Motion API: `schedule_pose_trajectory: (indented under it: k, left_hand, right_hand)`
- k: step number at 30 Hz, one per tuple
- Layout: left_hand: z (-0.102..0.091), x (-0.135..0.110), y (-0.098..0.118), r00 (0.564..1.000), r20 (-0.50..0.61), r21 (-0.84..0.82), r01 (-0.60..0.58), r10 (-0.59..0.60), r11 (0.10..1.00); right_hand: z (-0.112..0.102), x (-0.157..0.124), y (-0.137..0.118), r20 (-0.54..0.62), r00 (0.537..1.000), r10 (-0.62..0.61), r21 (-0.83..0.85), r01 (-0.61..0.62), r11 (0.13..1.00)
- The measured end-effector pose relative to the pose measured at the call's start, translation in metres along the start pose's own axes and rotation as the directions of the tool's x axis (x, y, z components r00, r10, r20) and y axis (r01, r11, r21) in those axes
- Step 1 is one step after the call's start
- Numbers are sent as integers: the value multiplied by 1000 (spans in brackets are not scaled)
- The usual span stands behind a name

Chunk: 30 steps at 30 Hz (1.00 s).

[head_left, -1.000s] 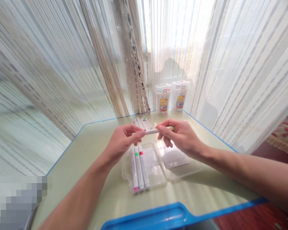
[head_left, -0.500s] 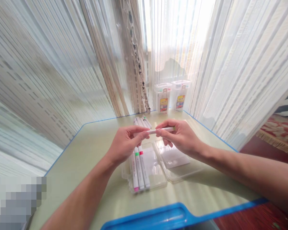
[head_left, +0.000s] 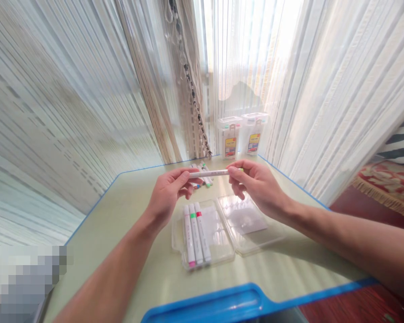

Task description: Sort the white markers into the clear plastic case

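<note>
A white marker [head_left: 210,173] is held level above the table, one end in each hand. My left hand [head_left: 170,188] pinches its left end between thumb and fingers. At the other end, my right hand [head_left: 254,181] grips it, and a bit of yellow-green shows by the fingers. Below lies an open clear plastic case [head_left: 218,255]. Its left half holds three white markers [head_left: 197,237] side by side, with pink, green and red marks; a white sheet [head_left: 245,220] lies in the right half. Behind my hands, several more markers [head_left: 207,174] rest on the table, partly hidden.
Two upright clear marker cases [head_left: 230,143] with yellow labels stand at the table's far edge. The pale green table [head_left: 128,202] has a blue rim with a moulded blue tray [head_left: 208,305] at the front. White string curtains [head_left: 87,89] hang behind it.
My left hand has slid left along the marker and my right hand shifted slightly right, baring its printed middle. Both hands are a little higher. The case stays put.
</note>
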<state>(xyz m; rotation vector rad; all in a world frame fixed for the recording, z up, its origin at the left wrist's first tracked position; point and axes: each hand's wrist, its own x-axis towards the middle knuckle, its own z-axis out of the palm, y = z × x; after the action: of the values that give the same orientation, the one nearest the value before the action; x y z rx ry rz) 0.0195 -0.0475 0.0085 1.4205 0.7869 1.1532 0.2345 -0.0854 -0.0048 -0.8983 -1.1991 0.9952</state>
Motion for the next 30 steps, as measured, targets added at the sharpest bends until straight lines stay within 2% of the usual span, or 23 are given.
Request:
schedule_pose_trajectory:
  k: [4, 8, 17, 23, 30]
  left_hand:
    - [0, 1, 2, 1000, -28, -55, 13, -14, 998]
    - [0, 1, 4, 998, -61, -64, 11, -14, 998]
    - [0, 0, 2, 998, -60, -60, -24, 20, 998]
    - [-2, 3, 0, 992, -123, -40, -14, 9, 999]
    - [0, -2, 1, 995, -72, 41, -72, 75, 997]
  right_hand:
    - [0, 0, -1, -25, 999, 28, 101, -25, 995]
    - [-1, -1, -3, -38, 999, 34, 121, -29, 992]
    - [-1, -1, 0, -7, 1000, 30, 95, -29, 995]
    - [0, -3, 1, 47, 995, -82, -13, 83, 996]
    - [0, -1, 2, 42, 994, -101, -62, 104, 993]
